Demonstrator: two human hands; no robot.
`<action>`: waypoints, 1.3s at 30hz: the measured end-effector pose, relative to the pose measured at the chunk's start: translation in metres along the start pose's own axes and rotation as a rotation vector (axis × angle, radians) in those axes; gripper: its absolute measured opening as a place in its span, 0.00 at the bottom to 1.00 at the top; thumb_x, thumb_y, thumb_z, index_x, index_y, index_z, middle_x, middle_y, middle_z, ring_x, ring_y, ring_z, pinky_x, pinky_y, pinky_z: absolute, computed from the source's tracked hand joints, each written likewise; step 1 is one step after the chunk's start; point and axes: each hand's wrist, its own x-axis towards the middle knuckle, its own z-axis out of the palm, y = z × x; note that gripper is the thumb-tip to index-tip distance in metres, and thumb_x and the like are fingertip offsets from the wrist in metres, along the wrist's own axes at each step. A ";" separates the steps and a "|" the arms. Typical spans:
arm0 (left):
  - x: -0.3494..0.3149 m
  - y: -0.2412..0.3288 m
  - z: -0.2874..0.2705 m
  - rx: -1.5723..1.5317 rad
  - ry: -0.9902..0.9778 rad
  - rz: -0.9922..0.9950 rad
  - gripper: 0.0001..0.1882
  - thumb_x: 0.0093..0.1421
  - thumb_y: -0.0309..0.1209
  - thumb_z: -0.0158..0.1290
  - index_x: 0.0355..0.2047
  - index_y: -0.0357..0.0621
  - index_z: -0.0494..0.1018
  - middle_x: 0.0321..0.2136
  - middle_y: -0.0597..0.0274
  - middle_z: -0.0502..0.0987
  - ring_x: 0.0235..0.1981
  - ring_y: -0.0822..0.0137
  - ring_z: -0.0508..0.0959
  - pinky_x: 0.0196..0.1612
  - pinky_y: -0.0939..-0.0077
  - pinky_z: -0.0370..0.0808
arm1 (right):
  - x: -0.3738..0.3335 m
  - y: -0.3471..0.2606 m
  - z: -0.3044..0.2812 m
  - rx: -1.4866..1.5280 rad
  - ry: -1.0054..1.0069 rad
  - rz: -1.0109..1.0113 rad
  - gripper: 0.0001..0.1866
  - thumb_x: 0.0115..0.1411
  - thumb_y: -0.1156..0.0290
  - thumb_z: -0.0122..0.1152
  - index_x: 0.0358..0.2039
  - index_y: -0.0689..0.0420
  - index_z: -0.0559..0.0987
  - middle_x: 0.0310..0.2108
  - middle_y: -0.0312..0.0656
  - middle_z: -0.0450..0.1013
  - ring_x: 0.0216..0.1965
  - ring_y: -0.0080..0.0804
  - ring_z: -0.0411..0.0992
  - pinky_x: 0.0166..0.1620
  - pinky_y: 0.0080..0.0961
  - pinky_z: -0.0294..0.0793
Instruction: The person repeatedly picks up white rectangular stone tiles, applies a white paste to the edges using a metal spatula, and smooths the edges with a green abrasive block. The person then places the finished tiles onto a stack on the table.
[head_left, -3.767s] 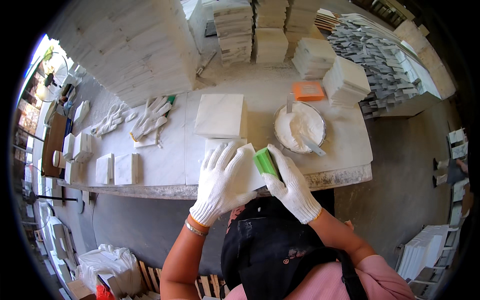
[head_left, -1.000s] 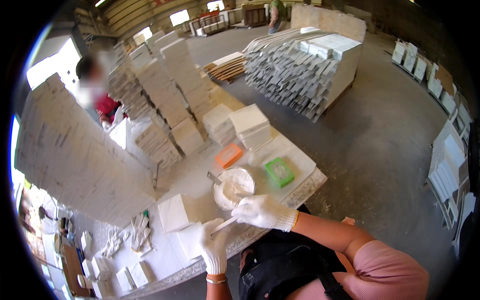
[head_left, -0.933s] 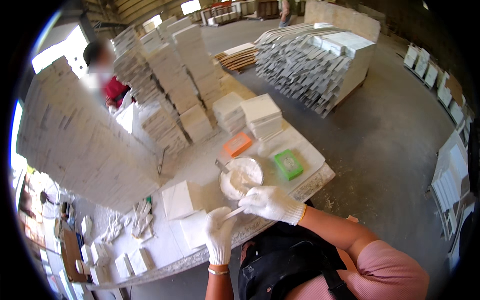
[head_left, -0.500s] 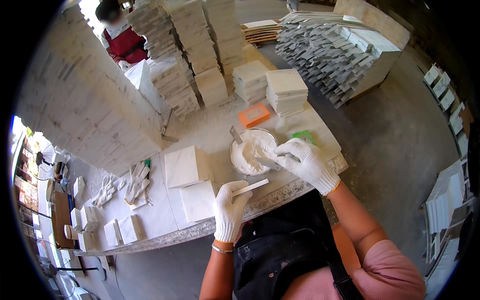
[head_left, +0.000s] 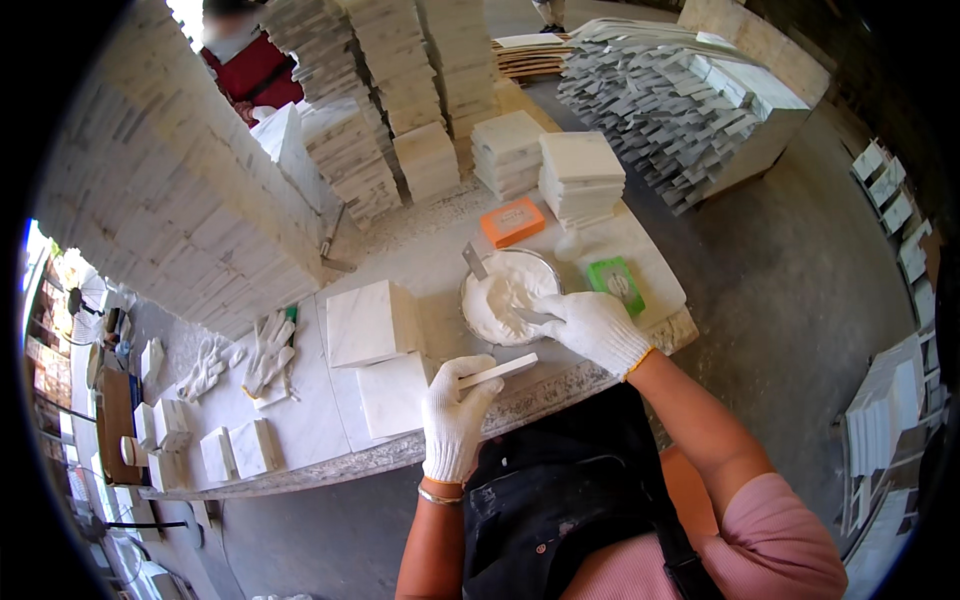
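Observation:
In my left hand (head_left: 459,412), gloved in white knit, is a thin white marble tile (head_left: 498,371), seen nearly edge-on with its free end pointing right. My right hand (head_left: 600,332), gloved too, is closed around a scraper (head_left: 533,316), whose blade reaches into the white paste (head_left: 508,290). The paste fills a round metal bowl (head_left: 556,268) near the table's front edge. A second metal blade (head_left: 474,262) stands tilted in the paste at the bowl's left side. Left of the bowl, white marble tiles (head_left: 372,325) lie stacked beside my left hand.
Behind the bowl are an orange box (head_left: 512,222) and tile stacks (head_left: 580,170); a green box (head_left: 616,285) sits right of it. Tall tile stacks (head_left: 190,200) line the table's far left. Spare gloves (head_left: 268,355) lie at left. A person (head_left: 252,75) stands behind the stacks.
My right hand has moved down and left of the green box, uncovering it, with the scraper lower in the paste. My left hand keeps the tile in nearly the same place.

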 end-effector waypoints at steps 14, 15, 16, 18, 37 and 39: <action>0.006 -0.017 0.005 -0.140 0.052 -0.021 0.14 0.58 0.23 0.65 0.43 0.35 0.76 0.42 0.59 0.82 0.44 0.72 0.78 0.50 0.75 0.76 | 0.001 -0.010 -0.061 0.572 -0.222 0.044 0.08 0.65 0.71 0.65 0.42 0.60 0.83 0.32 0.34 0.80 0.35 0.18 0.74 0.42 0.22 0.74; 0.007 -0.018 0.005 -0.147 0.052 -0.023 0.13 0.58 0.23 0.66 0.42 0.35 0.76 0.41 0.60 0.82 0.43 0.72 0.78 0.50 0.76 0.76 | 0.004 -0.012 -0.059 0.617 -0.244 0.030 0.09 0.65 0.71 0.65 0.43 0.59 0.83 0.33 0.35 0.81 0.35 0.19 0.75 0.43 0.23 0.75; 0.007 -0.018 0.005 -0.144 0.056 -0.022 0.13 0.58 0.23 0.66 0.42 0.36 0.76 0.40 0.60 0.82 0.42 0.73 0.78 0.49 0.76 0.76 | 0.007 -0.014 -0.056 0.663 -0.267 0.017 0.09 0.65 0.72 0.65 0.44 0.59 0.84 0.34 0.36 0.81 0.36 0.19 0.76 0.44 0.23 0.75; 0.009 -0.020 0.004 -0.137 0.064 -0.022 0.12 0.57 0.23 0.66 0.41 0.36 0.77 0.39 0.60 0.82 0.41 0.73 0.78 0.48 0.77 0.76 | 0.013 -0.017 -0.051 0.668 -0.270 -0.074 0.11 0.64 0.72 0.66 0.47 0.56 0.85 0.36 0.36 0.82 0.38 0.22 0.78 0.45 0.24 0.76; 0.010 -0.020 0.006 -0.079 0.064 0.006 0.10 0.58 0.21 0.65 0.39 0.37 0.76 0.37 0.61 0.83 0.37 0.75 0.78 0.43 0.79 0.76 | 0.035 -0.014 -0.041 0.366 -0.295 -0.519 0.15 0.59 0.70 0.68 0.47 0.43 0.87 0.35 0.35 0.81 0.37 0.35 0.78 0.46 0.30 0.77; 0.010 -0.022 0.006 -0.108 0.061 -0.007 0.11 0.59 0.22 0.65 0.40 0.37 0.76 0.36 0.61 0.82 0.37 0.75 0.78 0.43 0.79 0.76 | 0.037 -0.015 -0.041 0.345 -0.289 -0.542 0.15 0.59 0.69 0.68 0.47 0.42 0.87 0.34 0.35 0.80 0.37 0.35 0.78 0.46 0.30 0.77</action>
